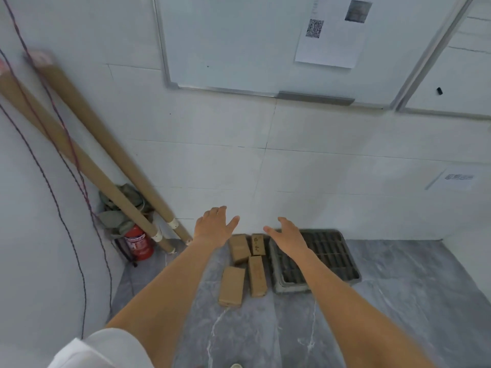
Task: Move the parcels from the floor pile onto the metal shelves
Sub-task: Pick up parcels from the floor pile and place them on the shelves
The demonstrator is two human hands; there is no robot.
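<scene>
Several small brown cardboard parcels lie on the grey marble floor by the white wall: a near one [231, 286], a long one [257, 275], and two at the back [239, 248] [258, 244]. Both my arms reach forward over them. My left hand [212, 227] hovers above and left of the back parcels, fingers spread, holding nothing. My right hand [288, 236] hovers to their right, over the tray's edge, fingers relaxed and empty. No metal shelves are in view.
A dark grated tray [342, 264] lies on the floor right of the parcels. Long cardboard tubes [111, 160] lean in the left corner over a red fire extinguisher [138, 245]. A whiteboard [265, 43] hangs on the wall; cables [66, 208] dangle at left.
</scene>
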